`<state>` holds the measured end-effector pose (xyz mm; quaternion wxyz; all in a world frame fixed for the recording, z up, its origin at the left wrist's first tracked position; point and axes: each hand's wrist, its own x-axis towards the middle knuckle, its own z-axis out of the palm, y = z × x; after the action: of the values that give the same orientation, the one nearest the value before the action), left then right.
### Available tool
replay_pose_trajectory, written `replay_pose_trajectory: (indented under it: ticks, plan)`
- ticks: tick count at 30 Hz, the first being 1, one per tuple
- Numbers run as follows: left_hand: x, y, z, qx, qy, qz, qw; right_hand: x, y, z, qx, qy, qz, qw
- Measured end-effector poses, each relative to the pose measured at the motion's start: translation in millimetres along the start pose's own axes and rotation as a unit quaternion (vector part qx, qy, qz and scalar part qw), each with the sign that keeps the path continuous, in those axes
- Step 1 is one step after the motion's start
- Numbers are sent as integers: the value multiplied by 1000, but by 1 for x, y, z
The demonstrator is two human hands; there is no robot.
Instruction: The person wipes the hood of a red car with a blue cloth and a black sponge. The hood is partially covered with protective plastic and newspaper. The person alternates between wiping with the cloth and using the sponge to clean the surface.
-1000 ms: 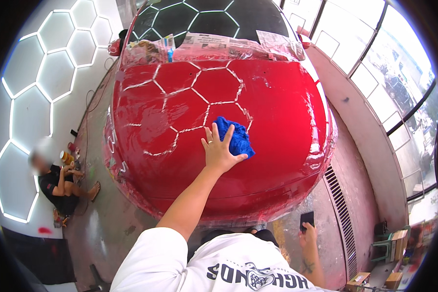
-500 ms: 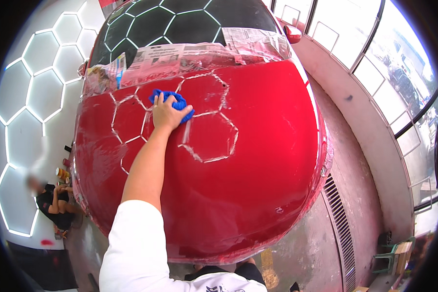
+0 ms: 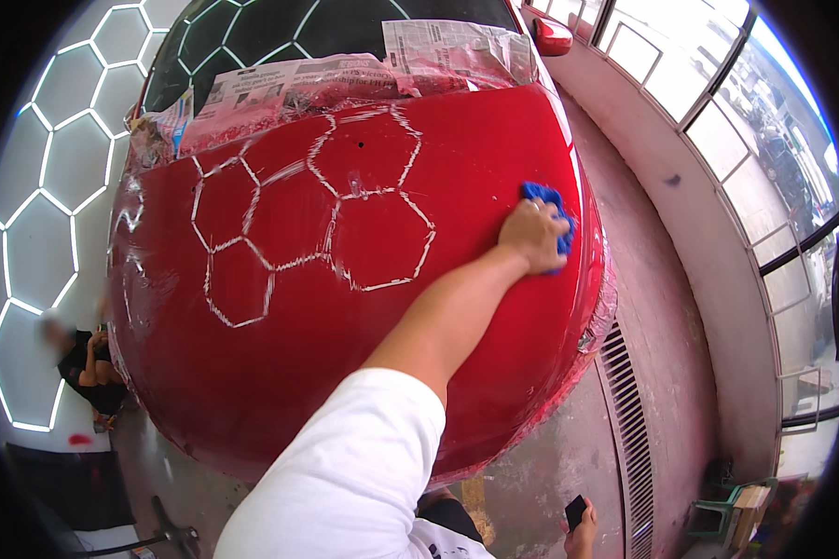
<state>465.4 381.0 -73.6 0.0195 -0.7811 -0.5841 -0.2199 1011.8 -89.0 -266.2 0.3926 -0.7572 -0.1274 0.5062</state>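
My left hand (image 3: 531, 237) presses a bunched blue cloth (image 3: 543, 194) against the red car hood (image 3: 345, 373), close to its right edge. The fingers are closed over the cloth, and part of it is hidden under them. Jagged white hexagon outlines, like reflected lights, show on the glossy paint left of the hand. Low at the right, beside the front of the car, my right hand (image 3: 584, 537) holds a dark flat thing that looks like a phone (image 3: 576, 510).
Newspaper sheets (image 3: 457, 48) cover the base of the windshield (image 3: 252, 37). A red side mirror (image 3: 552, 37) juts out at the far right. At left, a person in black (image 3: 91, 373) crouches beside the car. A floor grate (image 3: 629, 410) and green chair (image 3: 713, 515) are at right.
My left hand has moved right across the hood with the blue cloth, from the left-middle to the right edge. My right hand with the phone has come into view at the bottom.
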Motion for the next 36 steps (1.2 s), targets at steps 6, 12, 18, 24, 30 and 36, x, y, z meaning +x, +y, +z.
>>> replay_pose_trajectory:
  ticks: [6,12,18,24,30,36]
  plan:
    - [-104,-90,-73,40,155,-98,982,60,-12,18,-124,-76,-37,989]
    - [-309,-232,-191,224,239,-436,838,51,94,-48,-180,-11,103,978]
    - [-256,-77,-120,139,189,-215,948,24,123,-60,60,-20,229,971]
    - [-282,66,-41,-34,61,1,998,24,-7,65,72,-32,-29,996]
    - [-431,-37,-139,90,188,-170,963,-81,-72,128,81,-168,-144,972]
    - [-539,-18,-132,115,267,-150,945,-190,-45,272,67,-251,-157,953]
